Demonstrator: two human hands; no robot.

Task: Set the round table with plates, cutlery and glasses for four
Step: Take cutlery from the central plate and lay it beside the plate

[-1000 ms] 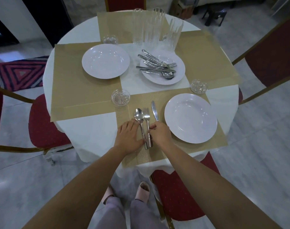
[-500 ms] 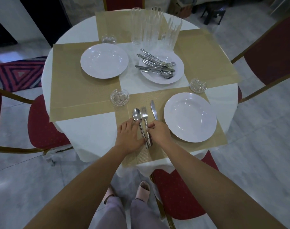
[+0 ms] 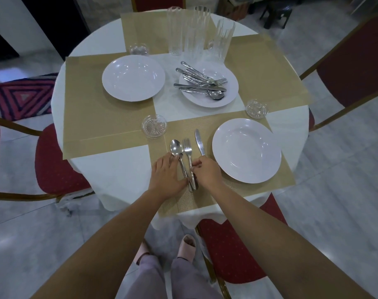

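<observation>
On the near gold placemat lie a spoon, a fork and a knife, side by side, left of a white plate. My left hand rests flat against the spoon's handle. My right hand pinches the fork's handle and covers the knife's handle. A second white plate sits on the left placemat. A third plate in the middle holds several loose pieces of cutlery. Three tall clear glasses stand at the far side.
Small glass coasters sit near me, at the right and at the far left. Red chairs stand at the left, right, far side and under my right arm. A patterned rug lies on the floor.
Both hands stay on the cutlery handles with only slight shifts; the spoon, fork and knife lie much as before.
</observation>
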